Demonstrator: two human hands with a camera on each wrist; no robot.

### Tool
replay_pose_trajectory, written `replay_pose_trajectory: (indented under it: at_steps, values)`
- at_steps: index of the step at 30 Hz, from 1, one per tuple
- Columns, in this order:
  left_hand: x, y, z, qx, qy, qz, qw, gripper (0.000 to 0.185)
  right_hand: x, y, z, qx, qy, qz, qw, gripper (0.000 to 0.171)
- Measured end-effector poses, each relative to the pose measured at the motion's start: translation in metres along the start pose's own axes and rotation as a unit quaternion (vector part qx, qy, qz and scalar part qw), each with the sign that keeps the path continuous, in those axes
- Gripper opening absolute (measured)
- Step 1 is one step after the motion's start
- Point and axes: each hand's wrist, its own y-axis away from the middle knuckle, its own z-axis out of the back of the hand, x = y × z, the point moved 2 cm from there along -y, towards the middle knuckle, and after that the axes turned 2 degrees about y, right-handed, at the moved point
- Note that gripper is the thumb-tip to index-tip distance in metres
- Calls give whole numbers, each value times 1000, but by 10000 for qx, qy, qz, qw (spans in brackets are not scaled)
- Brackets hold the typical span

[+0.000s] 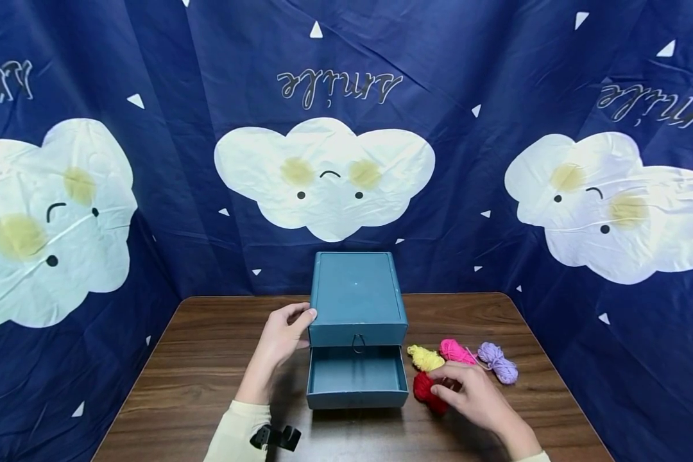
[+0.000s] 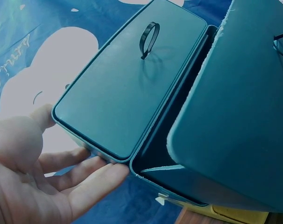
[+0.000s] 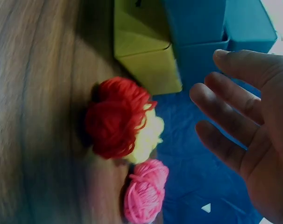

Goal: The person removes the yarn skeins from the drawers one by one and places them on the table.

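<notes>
A teal drawer box [image 1: 358,289] stands at the middle of the table with one drawer [image 1: 357,399] pulled out, its inside bare. Small black loops [image 2: 149,39] serve as pulls on the drawer fronts. My left hand [image 1: 285,333] touches the box's left side, thumb at the upper edge and fingers extended along the wall. To the right of the drawer, my right hand [image 1: 468,393] hovers by a red yarn bundle [image 3: 116,116], thumb and fingers spread apart. Behind the red one lie yellow yarn [image 1: 426,358] and pink yarn [image 1: 456,351].
A purple yarn bundle [image 1: 498,363] lies farthest right. Beneath the teal drawers shows a yellow lower section [image 3: 146,56]. The brown wooden table [image 1: 208,372] meets a dark blue cloth [image 1: 468,38] with white clouds behind and at both sides.
</notes>
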Motion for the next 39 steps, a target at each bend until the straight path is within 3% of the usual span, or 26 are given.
replay_pose_trajectory:
  at_steps: [11, 28, 34, 39]
  values:
    - [0, 0, -1, -36, -113, -5, 9999, 46, 25, -2, 4, 328, -835, -375, 9953, 21]
    - [0, 1, -2, -28, -131, 54, 9999, 47, 55, -3, 6, 14, -930, 582, 9940, 23]
    - [-1, 1, -2, 33, -89, 23, 10000, 49, 61, -3, 3, 129, -1206, 605, 9908, 23]
    - [-1, 1, -2, 20, -70, 59, 10000, 49, 63, -3, -1, 258, -1134, 622, 9913, 21]
